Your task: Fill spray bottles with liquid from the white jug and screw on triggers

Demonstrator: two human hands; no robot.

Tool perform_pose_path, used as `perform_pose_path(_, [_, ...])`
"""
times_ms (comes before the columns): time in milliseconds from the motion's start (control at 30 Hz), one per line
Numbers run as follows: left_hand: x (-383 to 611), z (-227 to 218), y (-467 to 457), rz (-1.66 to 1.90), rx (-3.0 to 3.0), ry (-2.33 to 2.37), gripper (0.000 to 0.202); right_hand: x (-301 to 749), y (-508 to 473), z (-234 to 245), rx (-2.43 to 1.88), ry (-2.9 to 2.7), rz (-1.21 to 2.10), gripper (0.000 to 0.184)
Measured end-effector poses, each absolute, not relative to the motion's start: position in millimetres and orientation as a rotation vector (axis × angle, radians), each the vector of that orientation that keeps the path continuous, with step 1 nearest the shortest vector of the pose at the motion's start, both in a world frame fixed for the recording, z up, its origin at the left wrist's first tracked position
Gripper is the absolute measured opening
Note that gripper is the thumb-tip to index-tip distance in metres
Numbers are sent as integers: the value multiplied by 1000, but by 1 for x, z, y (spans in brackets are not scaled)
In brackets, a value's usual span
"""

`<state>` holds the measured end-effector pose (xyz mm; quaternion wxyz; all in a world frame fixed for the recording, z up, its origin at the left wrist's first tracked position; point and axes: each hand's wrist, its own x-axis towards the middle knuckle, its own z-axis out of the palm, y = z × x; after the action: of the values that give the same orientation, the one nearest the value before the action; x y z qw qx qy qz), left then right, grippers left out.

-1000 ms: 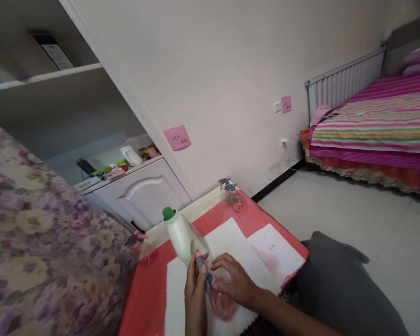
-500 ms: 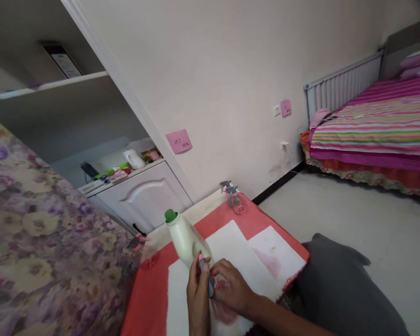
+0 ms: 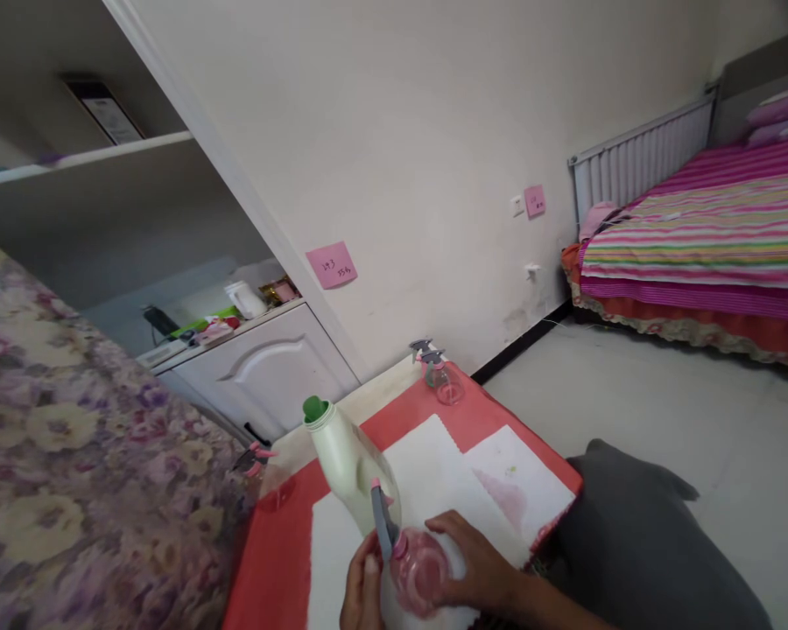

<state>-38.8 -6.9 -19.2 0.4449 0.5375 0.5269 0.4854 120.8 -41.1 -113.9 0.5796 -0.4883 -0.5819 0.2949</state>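
My right hand (image 3: 479,569) is wrapped round the pink see-through body of a small spray bottle (image 3: 418,569) at the bottom of the view. My left hand (image 3: 361,593) is closed on its neck, just under the grey trigger head (image 3: 382,521). Right behind them a pale green bottle with a green cap (image 3: 345,459) stands on white cloths (image 3: 433,464) spread over a red table cover (image 3: 276,551).
A second pink spray bottle (image 3: 441,378) stands at the table's far corner, a third (image 3: 267,477) at its left edge beside a floral-covered surface (image 3: 79,455). A white cabinet (image 3: 263,372), a dark cushion (image 3: 636,534) and a striped bed (image 3: 702,245) surround the table.
Both hands slid down from the trigger head to the bottle's neck and body, and the spray bottle now stands more in view, its grey head uncovered.
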Motion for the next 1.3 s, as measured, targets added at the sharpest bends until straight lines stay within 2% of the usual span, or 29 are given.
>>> perform_pose_path(100, [-35,-27,-7,1198,1397,1245,60,118,-37,-134,-1234,-1457,698,100])
perform_pose_path(200, [-27,-27,-5,1163,1396,1207,59,114,-33,-139,-1324,-1537,690,106])
perform_pose_path(467, [-30,-17,3,1190,1332,1175,56,113,-40,-122,-1324,-1510,640,82])
perform_pose_path(767, [-38,8,-7,1333,1288,1153,58,115,-43,-120,-1312,-1500,662,77])
perform_pose_path(967, [-38,21,-21,1517,1293,1071,51,115,-45,-120,-1301,-1498,675,79])
perform_pose_path(1100, [-37,28,-27,1475,1273,1064,55,116,-47,-116,-1289,-1506,679,72])
perform_pose_path(1300, [-43,35,-25,1434,1345,1083,51,118,-50,-113,-1257,-1516,679,74])
